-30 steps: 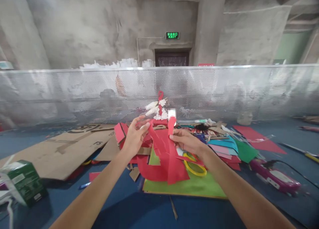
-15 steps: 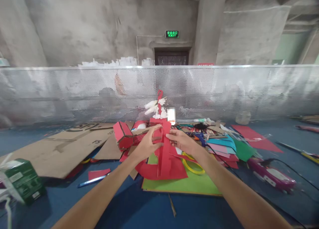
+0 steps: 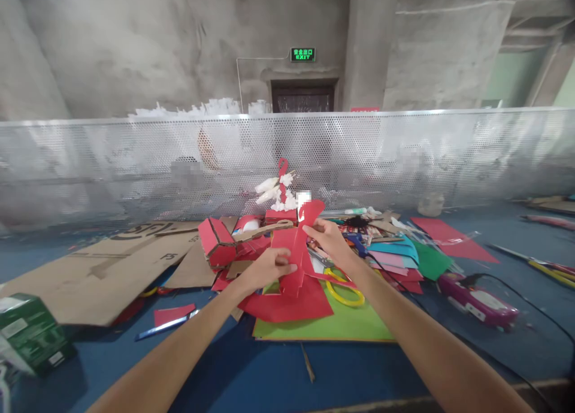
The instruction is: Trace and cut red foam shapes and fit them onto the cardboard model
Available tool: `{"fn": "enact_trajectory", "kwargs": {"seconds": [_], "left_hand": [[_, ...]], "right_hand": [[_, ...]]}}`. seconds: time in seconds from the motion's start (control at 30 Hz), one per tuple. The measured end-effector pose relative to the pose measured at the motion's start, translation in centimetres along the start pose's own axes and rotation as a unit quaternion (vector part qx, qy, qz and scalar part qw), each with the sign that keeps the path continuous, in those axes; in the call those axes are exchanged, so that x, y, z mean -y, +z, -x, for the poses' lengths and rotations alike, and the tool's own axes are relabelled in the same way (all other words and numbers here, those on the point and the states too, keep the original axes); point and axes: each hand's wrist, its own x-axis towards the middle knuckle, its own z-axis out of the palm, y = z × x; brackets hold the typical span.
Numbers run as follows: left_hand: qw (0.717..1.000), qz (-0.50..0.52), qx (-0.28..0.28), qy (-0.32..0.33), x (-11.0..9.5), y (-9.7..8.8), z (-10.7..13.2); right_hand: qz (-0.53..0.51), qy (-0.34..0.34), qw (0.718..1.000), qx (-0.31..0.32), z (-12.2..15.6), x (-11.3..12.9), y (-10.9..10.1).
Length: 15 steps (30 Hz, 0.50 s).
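Note:
My left hand (image 3: 269, 268) is closed on the lower left part of a folded red paper piece (image 3: 291, 243), fingers across its front. My right hand (image 3: 330, 239) pinches the same piece near its curled upper end, thumb and fingertips together. The piece stands tilted to the right above a red paper sheet (image 3: 287, 308), which lies over a light green sheet (image 3: 323, 332). Scissors with yellow handles (image 3: 348, 296) rest on the green sheet beside it. Just behind on the left are a red-covered cardboard form (image 3: 218, 245) and a cardboard strip.
Large cardboard sheets (image 3: 112, 275) and a blue cutter knife (image 3: 166, 326) lie at left, near a green box (image 3: 33, 332). White flowers (image 3: 274, 192) stand at the back. Coloured paper (image 3: 390, 251) and a purple corded device (image 3: 478, 302) are at right. A perforated metal panel (image 3: 381, 167) closes the far side.
The red piece has turned and now leans right, its broad face showing. My left hand has moved down along it; my right hand holds it closer to the top. The view has shifted slightly.

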Motion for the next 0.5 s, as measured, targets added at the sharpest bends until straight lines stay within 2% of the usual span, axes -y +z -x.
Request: {"fn": "enact_trajectory", "kwargs": {"seconds": [0.3, 0.5], "left_hand": [[0.999, 0.044, -0.004, 0.016, -0.5, 0.4, -0.1], [0.997, 0.07, -0.019, 0.001, -0.4, 0.8, -0.2]], "right_hand": [[0.003, -0.013, 1.0, -0.019, 0.2, 0.6, -0.1], [-0.002, -0.005, 0.999, -0.035, 0.4, 1.4, 0.1]]}}
